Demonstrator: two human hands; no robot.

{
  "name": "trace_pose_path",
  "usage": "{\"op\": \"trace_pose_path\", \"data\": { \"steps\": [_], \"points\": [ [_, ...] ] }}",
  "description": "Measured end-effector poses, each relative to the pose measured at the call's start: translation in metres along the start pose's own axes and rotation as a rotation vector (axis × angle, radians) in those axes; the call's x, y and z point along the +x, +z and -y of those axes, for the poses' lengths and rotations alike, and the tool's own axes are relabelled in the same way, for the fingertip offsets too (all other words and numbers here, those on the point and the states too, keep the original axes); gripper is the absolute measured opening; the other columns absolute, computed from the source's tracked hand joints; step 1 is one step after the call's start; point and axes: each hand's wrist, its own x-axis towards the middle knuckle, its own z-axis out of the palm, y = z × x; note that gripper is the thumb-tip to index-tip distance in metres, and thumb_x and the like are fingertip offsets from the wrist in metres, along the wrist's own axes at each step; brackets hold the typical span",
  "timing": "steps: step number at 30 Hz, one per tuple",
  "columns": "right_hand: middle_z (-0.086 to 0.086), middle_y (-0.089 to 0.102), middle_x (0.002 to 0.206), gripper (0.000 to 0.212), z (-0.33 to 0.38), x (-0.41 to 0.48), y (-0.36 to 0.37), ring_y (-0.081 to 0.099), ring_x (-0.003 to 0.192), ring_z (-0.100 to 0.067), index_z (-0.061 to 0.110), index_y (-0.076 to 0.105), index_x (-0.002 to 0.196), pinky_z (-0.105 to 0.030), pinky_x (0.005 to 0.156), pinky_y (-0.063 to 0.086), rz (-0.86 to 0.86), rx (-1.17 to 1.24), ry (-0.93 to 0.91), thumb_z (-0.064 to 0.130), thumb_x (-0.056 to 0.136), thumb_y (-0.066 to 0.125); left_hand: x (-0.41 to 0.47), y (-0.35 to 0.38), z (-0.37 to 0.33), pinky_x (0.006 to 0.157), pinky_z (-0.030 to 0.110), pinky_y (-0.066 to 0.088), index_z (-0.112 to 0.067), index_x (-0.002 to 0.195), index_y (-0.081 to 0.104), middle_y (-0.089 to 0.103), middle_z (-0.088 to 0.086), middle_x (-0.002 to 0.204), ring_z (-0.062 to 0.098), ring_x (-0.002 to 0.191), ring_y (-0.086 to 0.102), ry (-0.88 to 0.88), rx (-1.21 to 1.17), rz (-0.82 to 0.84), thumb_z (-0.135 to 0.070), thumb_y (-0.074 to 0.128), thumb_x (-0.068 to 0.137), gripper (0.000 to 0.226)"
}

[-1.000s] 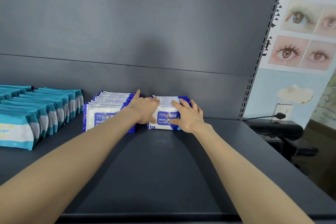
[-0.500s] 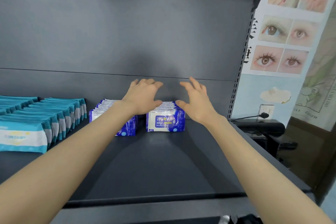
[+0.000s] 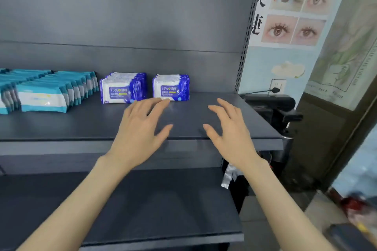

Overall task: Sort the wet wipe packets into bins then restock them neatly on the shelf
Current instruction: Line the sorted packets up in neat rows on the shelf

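- The dark grey shelf (image 3: pixel 204 120) is carrying all the wet wipe packets along its far edge, against the back panel.
- A lower shelf board (image 3: pixel 163 199) is lying beneath my forearms, nearer to me.
- A poster of close-up eyes (image 3: pixel 293 12) is hanging on the wall to the right of the shelf upright.
- The teal-and-white packets (image 3: pixel 42 98) are standing on edge in packed rows at the far left, running off the left side of the view.
- Two rows of blue-and-white packets are standing upright just right of the teal ones. The left blue row (image 3: pixel 123 89) and the right blue row (image 3: pixel 171 87) are facing me with a gap between them.
- My left hand (image 3: pixel 140 134) is hovering palm-down over the near part of the shelf, fingers spread and loose, holding nothing. Its fingertips are reaching up to the foot of the right blue row, and I cannot tell whether they are touching it.
- My right hand (image 3: pixel 230 134) is hovering beside it to the right, also spread wide and holding nothing, well apart from the packets.
- A black plug (image 3: pixel 275 89) is sitting in a wall socket on the far right.
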Motion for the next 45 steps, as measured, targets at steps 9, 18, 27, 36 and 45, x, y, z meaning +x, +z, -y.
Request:
{"op": "trace_pose_path", "data": {
  "steps": [9, 18, 27, 36, 45],
  "points": [
    [-0.009, 0.041, 0.146, 0.043, -0.074, -0.164, 0.033, 0.037, 0.131, -0.028, 0.008, 0.051, 0.134, -0.040, 0.105, 0.038, 0.283, 0.123, 0.004, 0.024, 0.094, 0.058, -0.153, 0.057, -0.101, 0.089, 0.048, 0.047, -0.007, 0.128, 0.054, 0.059, 0.012, 0.121, 0.033, 0.103, 0.058, -0.223, -0.036, 0.228, -0.039, 0.053, 0.085, 0.053],
    [-0.014, 0.046, 0.142, 0.042, -0.141, -0.283, 0.130, 0.041, 0.129, -0.033, 0.004, 0.053, 0.132, -0.040, 0.106, 0.038, 0.613, 0.157, 0.240, 0.016, 0.092, 0.060, -0.289, 0.157, -0.141, 0.088, 0.050, 0.049, -0.009, 0.125, 0.057, 0.062, 0.013, 0.120, 0.037, 0.102, 0.061, -0.548, -0.170, 0.591, -0.031, 0.061, 0.087, 0.045],
    [-0.010, 0.051, 0.131, 0.037, -0.202, -0.419, 0.261, 0.046, 0.119, -0.031, 0.006, 0.053, 0.127, -0.033, 0.094, 0.037, 0.952, 0.176, 0.568, 0.016, 0.092, 0.057, -0.434, 0.286, -0.149, 0.095, 0.040, 0.045, -0.012, 0.134, 0.046, 0.053, 0.009, 0.130, 0.027, 0.112, 0.055, -0.954, -0.306, 0.992, -0.025, 0.059, 0.091, 0.047],
    [-0.011, 0.057, 0.124, 0.042, -0.259, -0.525, 0.394, 0.049, 0.113, -0.031, 0.004, 0.052, 0.128, -0.030, 0.096, 0.035, 0.960, 0.194, 0.752, 0.017, 0.089, 0.063, -0.564, 0.426, -0.142, 0.096, 0.039, 0.039, -0.010, 0.137, 0.038, 0.046, 0.011, 0.133, 0.031, 0.120, 0.047, -1.253, -0.323, 1.044, -0.028, 0.062, 0.090, 0.056],
    [-0.006, 0.036, 0.145, 0.063, -0.300, -0.581, 0.481, 0.030, 0.132, -0.030, 0.015, 0.039, 0.142, -0.044, 0.108, 0.025, 0.919, 0.039, 0.727, 0.024, 0.086, 0.066, -0.624, 0.513, -0.132, 0.106, 0.045, 0.026, -0.013, 0.148, 0.022, 0.024, 0.010, 0.151, 0.031, 0.135, 0.025, -1.132, -0.122, 0.954, -0.041, 0.063, 0.086, 0.079]
  ]
}}
